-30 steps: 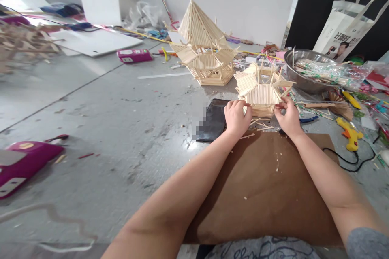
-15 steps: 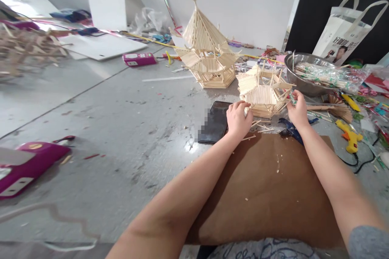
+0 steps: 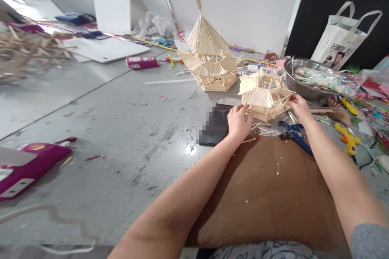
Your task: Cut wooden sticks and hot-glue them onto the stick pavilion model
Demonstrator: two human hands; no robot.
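A low, open-topped stick model (image 3: 258, 98) with slanted roof panels rests between my hands. My left hand (image 3: 240, 120) has its curled fingers closed on the model's lower left edge, beside a black tablet-like slab (image 3: 214, 125). At the model's right edge, my right hand (image 3: 299, 107) pinches the frame with thumb and fingertips. Several loose sticks (image 3: 265, 132) lie just in front of the model. Behind it to the left rises a taller stick pagoda (image 3: 209, 60) with a pointed roof.
A brown board (image 3: 267, 194) lies in front of me, with blue pliers (image 3: 296, 135) at its far edge. On the right are a metal bowl (image 3: 304, 87) of bagged sticks and a yellow glue gun (image 3: 349, 139). Magenta power strips (image 3: 39, 164) lie on the left.
The low model has turned slightly, its front panel now facing more to the left. My right hand has shifted a little up against its right edge, uncovering more of the pliers.
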